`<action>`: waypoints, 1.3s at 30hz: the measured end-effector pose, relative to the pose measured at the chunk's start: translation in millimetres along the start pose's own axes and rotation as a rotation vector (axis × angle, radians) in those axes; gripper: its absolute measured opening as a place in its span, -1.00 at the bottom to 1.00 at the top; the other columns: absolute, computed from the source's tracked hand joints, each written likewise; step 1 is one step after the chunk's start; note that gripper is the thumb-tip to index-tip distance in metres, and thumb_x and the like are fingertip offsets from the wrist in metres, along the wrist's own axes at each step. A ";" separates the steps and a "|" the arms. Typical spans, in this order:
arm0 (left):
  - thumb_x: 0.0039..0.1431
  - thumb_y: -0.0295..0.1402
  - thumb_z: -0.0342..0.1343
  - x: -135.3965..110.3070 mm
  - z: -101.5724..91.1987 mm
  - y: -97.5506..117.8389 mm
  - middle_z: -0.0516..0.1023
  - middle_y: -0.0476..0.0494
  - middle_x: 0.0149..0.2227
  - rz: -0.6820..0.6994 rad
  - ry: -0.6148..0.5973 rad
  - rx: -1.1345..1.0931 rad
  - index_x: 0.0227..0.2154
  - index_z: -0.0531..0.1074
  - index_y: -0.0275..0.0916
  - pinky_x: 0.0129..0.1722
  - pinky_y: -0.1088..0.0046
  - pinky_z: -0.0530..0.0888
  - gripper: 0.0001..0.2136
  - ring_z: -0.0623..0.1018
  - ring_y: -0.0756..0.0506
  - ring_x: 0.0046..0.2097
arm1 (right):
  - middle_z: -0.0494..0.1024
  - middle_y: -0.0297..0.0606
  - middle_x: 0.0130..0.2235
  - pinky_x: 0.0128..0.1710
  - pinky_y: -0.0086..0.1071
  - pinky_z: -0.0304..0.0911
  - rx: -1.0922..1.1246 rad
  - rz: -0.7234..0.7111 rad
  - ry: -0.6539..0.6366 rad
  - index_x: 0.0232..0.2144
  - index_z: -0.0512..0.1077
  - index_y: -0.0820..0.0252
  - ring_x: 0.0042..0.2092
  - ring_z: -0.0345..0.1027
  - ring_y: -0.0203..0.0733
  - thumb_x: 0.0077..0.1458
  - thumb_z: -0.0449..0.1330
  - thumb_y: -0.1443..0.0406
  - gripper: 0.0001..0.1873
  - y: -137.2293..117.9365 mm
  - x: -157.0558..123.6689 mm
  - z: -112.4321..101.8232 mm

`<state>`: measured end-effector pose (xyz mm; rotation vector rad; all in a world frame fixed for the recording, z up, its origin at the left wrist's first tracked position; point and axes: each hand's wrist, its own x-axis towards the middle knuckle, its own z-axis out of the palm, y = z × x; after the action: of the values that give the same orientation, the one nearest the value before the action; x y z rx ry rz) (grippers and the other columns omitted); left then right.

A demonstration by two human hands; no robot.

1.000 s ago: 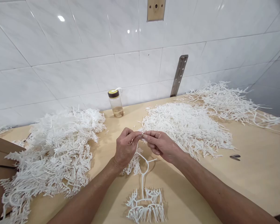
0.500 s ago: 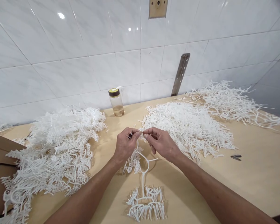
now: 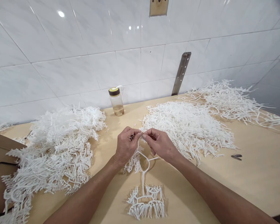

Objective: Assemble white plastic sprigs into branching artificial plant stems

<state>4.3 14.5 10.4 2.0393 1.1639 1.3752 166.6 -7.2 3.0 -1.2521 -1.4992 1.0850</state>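
A white branched plastic sprue (image 3: 143, 184) with rows of thin prongs stretches from my fingertips down toward the near side of the table. My left hand (image 3: 128, 144) pinches its upper part between thumb and forefinger. Close against those fingertips, my right hand (image 3: 160, 143) is closed in a pinch at the same end of the sprue; the small bit between its fingers is mostly hidden. One prong cluster (image 3: 134, 162) hangs below my left hand, and another fringed part (image 3: 147, 210) lies nearest me.
Large heaps of similar white pieces stand left (image 3: 58, 149) and right (image 3: 189, 127), with a looser pile (image 3: 233, 101) at far right. A drink bottle (image 3: 117, 102) stands by the tiled wall. Small metal snips (image 3: 236, 157) lie right; a cardboard box (image 3: 2, 174) is at left.
My right fingertips have moved slightly left, tighter against my left fingertips. The sprue and everything on the table stay nearly the same.
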 end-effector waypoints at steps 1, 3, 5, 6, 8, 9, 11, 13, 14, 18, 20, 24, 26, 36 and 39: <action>0.20 -0.36 0.16 -0.1 0.2 -0.3 0.49 -0.06 -0.41 0.005 -0.009 0.013 -0.38 0.55 -0.22 -0.35 0.46 0.40 -0.90 0.47 -0.01 -0.37 | 0.35 -0.42 -0.57 -0.64 -0.41 0.15 -0.062 -0.025 0.025 -0.33 0.42 0.14 -0.63 0.18 -0.33 0.16 0.14 0.02 -0.69 -0.5 -0.4 0.4; 0.22 -0.38 0.14 -0.8 1.0 -1.9 0.49 -0.06 -0.41 0.029 -0.030 0.048 -0.39 0.52 -0.22 -0.34 0.46 0.39 -0.90 0.47 -0.01 -0.36 | 0.41 -0.36 -0.51 -0.56 -0.40 0.16 -0.196 -0.103 0.091 -0.37 0.41 0.15 -0.54 0.24 -0.30 0.18 0.12 0.12 -0.76 -0.5 -0.6 2.5; 0.24 -0.41 0.09 -2.1 2.0 -4.2 0.48 -0.06 -0.40 0.067 -0.064 0.104 -0.39 0.48 -0.22 -0.34 0.46 0.38 -0.89 0.46 -0.02 -0.35 | 0.45 -0.32 -0.45 -0.47 -0.38 0.17 -0.327 -0.195 0.147 -0.39 0.38 0.16 -0.45 0.29 -0.26 0.16 0.10 0.23 -0.86 1.7 0.2 5.7; 0.24 -0.43 0.07 -2.9 2.5 -5.5 0.47 -0.06 -0.40 0.087 -0.088 0.138 -0.39 0.45 -0.22 -0.34 0.45 0.37 -0.89 0.45 -0.02 -0.35 | 0.46 -0.30 -0.43 -0.44 -0.37 0.17 -0.387 -0.237 0.161 -0.39 0.36 0.15 -0.41 0.30 -0.24 0.14 0.08 0.28 -0.90 3.6 1.0 7.3; 0.25 -0.46 0.02 -4.0 3.0 -7.8 0.44 -0.06 -0.40 0.114 -0.132 0.212 -0.41 0.41 -0.22 -0.35 0.44 0.36 -0.86 0.43 -0.03 -0.35 | 0.44 -0.28 -0.41 -0.40 -0.36 0.16 -0.507 -0.294 0.180 -0.41 0.32 0.15 -0.38 0.29 -0.21 0.11 0.05 0.33 -0.92 8.5 3.5 8.7; 0.25 -0.47 0.00 -4.0 2.8 -8.6 0.43 -0.06 -0.41 0.121 -0.142 0.241 -0.43 0.39 -0.22 -0.35 0.43 0.35 -0.85 0.42 -0.04 -0.36 | 0.43 -0.27 -0.41 -0.40 -0.35 0.15 -0.564 -0.302 0.200 -0.42 0.30 0.14 -0.39 0.28 -0.20 0.11 0.03 0.35 -0.92 10.8 5.1 7.9; 0.24 -0.46 -0.01 -2.5 1.3 -9.4 0.42 -0.06 -0.42 0.114 -0.130 0.252 -0.45 0.36 -0.22 -0.36 0.42 0.34 -0.85 0.41 -0.04 -0.37 | 0.41 -0.25 -0.43 -0.42 -0.33 0.12 -0.640 -0.270 0.266 -0.45 0.27 0.14 -0.41 0.26 -0.19 0.10 0.02 0.35 -0.90 13.8 8.3 2.1; 0.23 -0.44 0.02 0.9 -1.7 -8.8 0.42 -0.05 -0.45 0.063 -0.083 0.202 -0.47 0.36 -0.22 -0.37 0.43 0.34 -0.85 0.40 -0.03 -0.39 | 0.42 -0.24 -0.45 -0.44 -0.33 0.12 -0.643 -0.205 0.353 -0.46 0.27 0.13 -0.44 0.25 -0.19 0.08 0.03 0.34 -0.91 12.9 10.9 -9.0; 0.21 -0.42 0.04 2.9 -3.5 -8.1 0.42 -0.04 -0.46 0.022 -0.059 0.162 -0.48 0.37 -0.21 -0.39 0.44 0.34 -0.85 0.40 -0.02 -0.41 | 0.44 -0.24 -0.46 -0.44 -0.33 0.13 -0.618 -0.190 0.390 -0.45 0.29 0.13 -0.45 0.26 -0.20 0.08 0.04 0.33 -0.92 11.1 11.8 -15.8; 0.16 -0.34 0.09 9.4 -10.0 -4.4 0.40 0.02 -0.54 -0.168 -0.008 0.003 -0.52 0.40 -0.22 -0.46 0.49 0.33 -0.83 0.36 0.02 -0.49 | 0.42 -0.32 -0.56 -0.45 -0.33 0.14 -0.587 -0.148 0.532 -0.38 0.33 0.14 -0.54 0.26 -0.22 0.12 0.09 0.26 -0.92 2.2 14.2 -42.8; 0.14 -0.31 0.11 10.8 -11.5 -3.1 0.37 0.04 -0.58 -0.236 -0.004 -0.056 -0.55 0.41 -0.23 -0.49 0.51 0.30 -0.81 0.32 0.04 -0.52 | 0.42 -0.32 -0.56 -0.43 -0.31 0.16 -0.625 -0.155 0.593 -0.34 0.34 0.16 -0.54 0.26 -0.22 0.13 0.12 0.22 -0.88 1.3 15.8 -51.9; 0.10 -0.30 0.14 10.9 -11.1 -1.9 0.35 0.06 -0.60 -0.319 -0.014 -0.098 -0.56 0.42 -0.24 -0.52 0.53 0.27 -0.81 0.30 0.05 -0.54 | 0.52 -0.16 -0.26 -0.31 -0.25 0.23 -0.714 -0.291 0.571 -0.34 0.41 0.18 -0.49 0.32 -0.26 0.16 0.13 0.21 -0.84 3.2 17.0 -55.4; 0.10 -0.31 0.14 10.0 -9.8 -1.4 0.37 0.05 -0.59 -0.334 -0.026 -0.091 -0.56 0.43 -0.25 -0.52 0.53 0.27 -0.82 0.30 0.05 -0.54 | 0.52 -0.11 -0.15 -0.33 -0.26 0.26 -0.670 -0.350 0.494 -0.31 0.46 0.18 -0.47 0.33 -0.28 0.20 0.11 0.20 -0.80 1.4 14.6 -48.8; 0.15 -0.33 0.12 1.4 -1.3 0.9 0.49 -0.03 -0.50 -0.184 -0.079 0.009 -0.49 0.47 -0.23 -0.43 0.48 0.34 -0.85 0.43 -0.01 -0.44 | 0.62 -0.20 -0.21 -0.27 -0.27 0.35 -0.383 -0.229 0.093 -0.21 0.55 0.09 -0.27 0.45 -0.15 0.19 0.14 0.14 -0.75 0.6 3.9 -4.8; 0.15 -0.37 0.11 0.4 -0.6 1.9 0.51 -0.04 -0.48 -0.157 -0.090 0.037 -0.47 0.46 -0.23 -0.41 0.47 0.35 -0.88 0.45 -0.01 -0.43 | 0.62 -0.22 -0.26 -0.26 -0.26 0.34 -0.375 -0.184 0.088 -0.29 0.56 0.09 -0.27 0.45 -0.14 0.16 0.17 0.16 -0.79 4.0 5.5 -5.8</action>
<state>4.6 13.6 12.2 1.9665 1.2892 1.1839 172.5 -0.9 1.0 -1.3597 -1.7642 0.6387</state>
